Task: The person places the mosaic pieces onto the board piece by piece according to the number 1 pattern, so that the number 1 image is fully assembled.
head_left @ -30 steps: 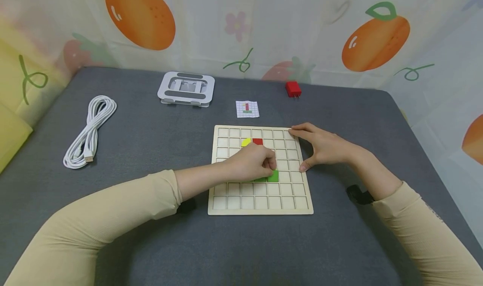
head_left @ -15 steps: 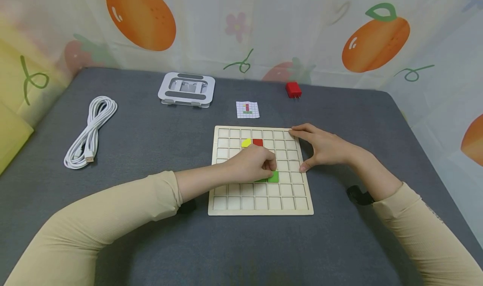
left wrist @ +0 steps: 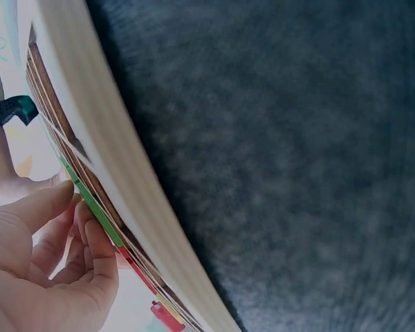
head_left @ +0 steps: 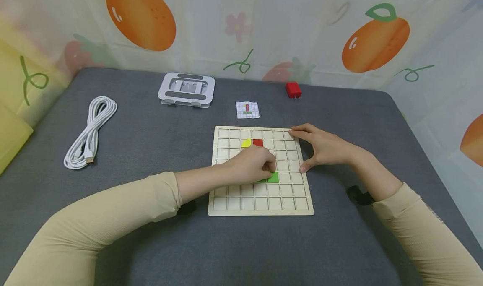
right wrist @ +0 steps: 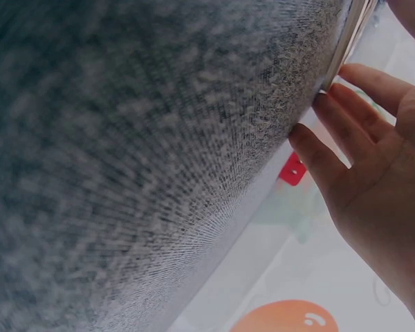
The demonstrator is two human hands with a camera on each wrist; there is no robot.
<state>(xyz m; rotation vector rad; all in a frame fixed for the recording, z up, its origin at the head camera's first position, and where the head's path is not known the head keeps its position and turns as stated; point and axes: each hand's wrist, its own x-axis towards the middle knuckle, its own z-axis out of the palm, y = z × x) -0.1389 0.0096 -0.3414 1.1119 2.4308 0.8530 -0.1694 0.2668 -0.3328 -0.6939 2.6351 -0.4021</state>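
A wooden grid board [head_left: 260,212] lies on the dark table, with a yellow piece [head_left: 246,143] and a red tile [head_left: 258,142] in its upper cells. My left hand [head_left: 249,164] is over the middle of the board, fingers curled and thumb bent at a green tile [head_left: 273,177]. In the left wrist view, thumb and fingertips meet a row of green tiles [left wrist: 100,218]; a red strip [left wrist: 140,268] runs beyond. The hand hides several cells. My right hand [head_left: 320,145] rests spread against the board's right edge, its fingers [right wrist: 321,155] nearly straight.
A small grid paper with a coloured pattern [head_left: 247,110] lies behind the board. Farther back are a white folding stand [head_left: 186,89] and a red plug adapter [head_left: 293,89]. A coiled white cable [head_left: 88,131] lies at the left. A printed curtain [head_left: 279,26] hangs behind the table.
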